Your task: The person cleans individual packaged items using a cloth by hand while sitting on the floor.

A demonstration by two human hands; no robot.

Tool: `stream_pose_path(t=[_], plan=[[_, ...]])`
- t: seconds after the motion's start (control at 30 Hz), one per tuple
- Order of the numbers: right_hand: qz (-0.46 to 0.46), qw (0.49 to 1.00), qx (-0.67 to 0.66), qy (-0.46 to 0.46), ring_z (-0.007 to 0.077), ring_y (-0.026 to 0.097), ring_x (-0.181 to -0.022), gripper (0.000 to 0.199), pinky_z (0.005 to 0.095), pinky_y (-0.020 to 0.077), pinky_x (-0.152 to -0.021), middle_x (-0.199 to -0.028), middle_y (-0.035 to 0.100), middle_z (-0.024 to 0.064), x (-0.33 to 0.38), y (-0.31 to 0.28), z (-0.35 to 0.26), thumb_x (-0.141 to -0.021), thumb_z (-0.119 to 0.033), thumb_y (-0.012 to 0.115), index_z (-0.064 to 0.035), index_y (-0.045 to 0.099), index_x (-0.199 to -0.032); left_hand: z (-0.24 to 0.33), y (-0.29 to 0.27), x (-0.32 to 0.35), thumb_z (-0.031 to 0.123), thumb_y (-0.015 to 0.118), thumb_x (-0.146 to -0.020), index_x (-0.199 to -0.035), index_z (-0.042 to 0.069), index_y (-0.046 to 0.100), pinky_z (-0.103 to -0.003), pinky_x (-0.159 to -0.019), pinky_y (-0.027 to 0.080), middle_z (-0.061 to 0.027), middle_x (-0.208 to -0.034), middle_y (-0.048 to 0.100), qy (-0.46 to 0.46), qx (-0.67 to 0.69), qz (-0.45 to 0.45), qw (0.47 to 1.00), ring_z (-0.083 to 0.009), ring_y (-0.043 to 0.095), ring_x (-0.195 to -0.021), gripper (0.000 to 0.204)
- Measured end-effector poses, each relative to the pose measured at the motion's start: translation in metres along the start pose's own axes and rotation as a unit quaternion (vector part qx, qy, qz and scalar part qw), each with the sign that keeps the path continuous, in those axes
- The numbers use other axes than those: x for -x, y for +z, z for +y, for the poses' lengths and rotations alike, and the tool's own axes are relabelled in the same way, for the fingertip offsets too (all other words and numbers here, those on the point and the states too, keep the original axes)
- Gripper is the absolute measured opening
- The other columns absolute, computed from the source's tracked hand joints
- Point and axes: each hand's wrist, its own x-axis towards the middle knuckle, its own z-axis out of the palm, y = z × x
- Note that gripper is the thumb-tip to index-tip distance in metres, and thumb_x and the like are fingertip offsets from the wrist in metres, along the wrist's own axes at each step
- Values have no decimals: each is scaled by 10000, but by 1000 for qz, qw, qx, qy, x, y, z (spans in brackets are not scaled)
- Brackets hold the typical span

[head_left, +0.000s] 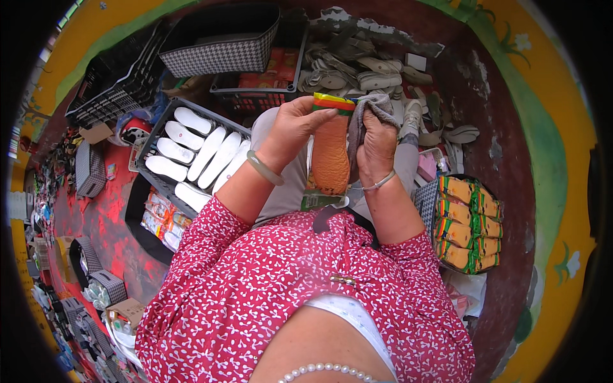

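Observation:
In front of my lap is a clear package of orange-brown insoles with a yellow, red and green top band, held upright. My left hand pinches its upper left edge, thumb across the front. A crumpled grey cloth is bunched in my right hand, whose fingers are closed around it at the package's right edge. Part of the cloth hangs down beside the package. How far my right fingers reach behind the package is hidden.
Left of my knees, a dark crate holds several white insoles. A checked basket of similar packaged insoles stands at right. Loose pale insoles are heaped ahead, near a checked bin. More baskets line the red floor at left.

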Motion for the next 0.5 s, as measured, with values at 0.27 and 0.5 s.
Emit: stream_pose_path(t=[0.27,0.5], plan=[[-40,988,-100,106,138,594,-850,260,274,499,-738,-930,613,32,-4,-2,-10,-820,-206,667,-42,588,-1007,-1,-1,-3,146,635,-843,-1042,10,622,-180,-650,425,1,-879,640,18,17,4,1000,-36,551,-742,241],[-116,977,-29,176,149,605,-884,303,262,509,-780,-988,626,57,-1,0,-15,-758,-35,684,-17,586,-1044,-4,-2,-3,92,619,-844,-1062,-26,601,-211,-783,456,-44,-951,640,47,-31,-28,998,-79,581,-855,249]])
